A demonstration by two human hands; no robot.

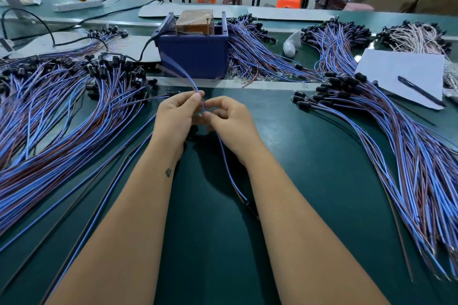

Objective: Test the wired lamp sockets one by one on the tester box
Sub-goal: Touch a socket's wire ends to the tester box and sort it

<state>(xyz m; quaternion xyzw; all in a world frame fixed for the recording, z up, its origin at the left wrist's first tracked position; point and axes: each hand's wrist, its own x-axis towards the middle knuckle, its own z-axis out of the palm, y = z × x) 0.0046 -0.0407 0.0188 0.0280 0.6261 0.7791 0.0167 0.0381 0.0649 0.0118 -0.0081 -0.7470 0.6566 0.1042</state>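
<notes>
Wired lamp socket lead (224, 156), blue and brown, pinched between both hands over the green table (309, 156), just short of the tester box (195, 53). Left hand (177, 116) closed on the lead with thumb and forefinger at the upper end, where the blurred wire tips reach up and away toward the box front without plainly touching it. Right hand (229, 119) just beside, fingers curled round the same lead a little lower. Below the grip, trailing down between the forearms to a dark end near the right forearm; whether that end is a socket, cannot tell. Beyond the grip, a blue bin holding an orange-brown block, a black cable entering at its left side. Left of the hands, a broad heap of wired sockets (62, 111), black socket heads pointing toward the box. Right of the hands, a second heap (396, 136) fanned the same way. Farther right and beyond that heap, a sheet of paper (401, 67) with a pen (421, 91) lying on it. Behind the box to the right, more bundles (260, 54) and a white object (292, 43).
</notes>
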